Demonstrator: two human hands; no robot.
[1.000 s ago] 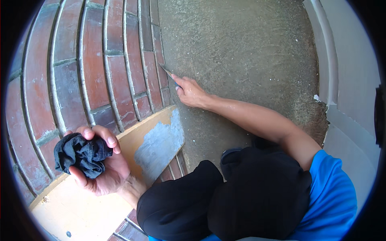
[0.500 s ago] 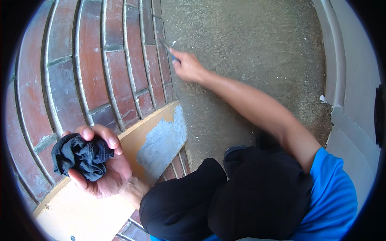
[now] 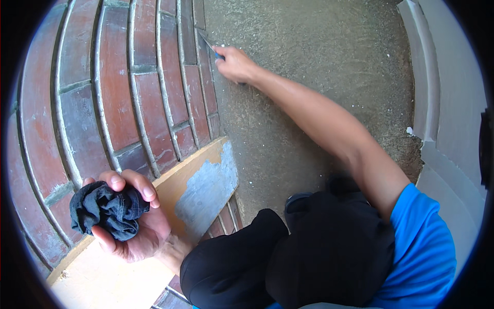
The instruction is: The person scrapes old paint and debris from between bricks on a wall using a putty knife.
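A crumpled dark cloth (image 3: pixel 110 210) rests in the curled fingers of my left hand (image 3: pixel 149 232), palm up, beside the brick wall. My right arm stretches far forward. At its end my right hand (image 3: pixel 235 64) is closed around a thin blade tool with a blue handle (image 3: pixel 218 55). Its metal blade (image 3: pixel 205 39) points at the lowest brick courses, close to where wall and floor meet. The blade's exact kind is too small to make out, and whether its tip touches the brick I cannot tell.
The red and grey brick wall (image 3: pixel 116 77) with raised mortar lines runs along the left. A cream ledge with a bare grey patch (image 3: pixel 206 185) juts out beside my knees. Rough concrete floor (image 3: pixel 319 62) lies ahead, bordered at right by a pale wall base (image 3: pixel 427 77) with chipped paint.
My right hand has moved farther forward along the wall with the blade tool. My left hand, still holding the cloth, appears slightly lower in the view.
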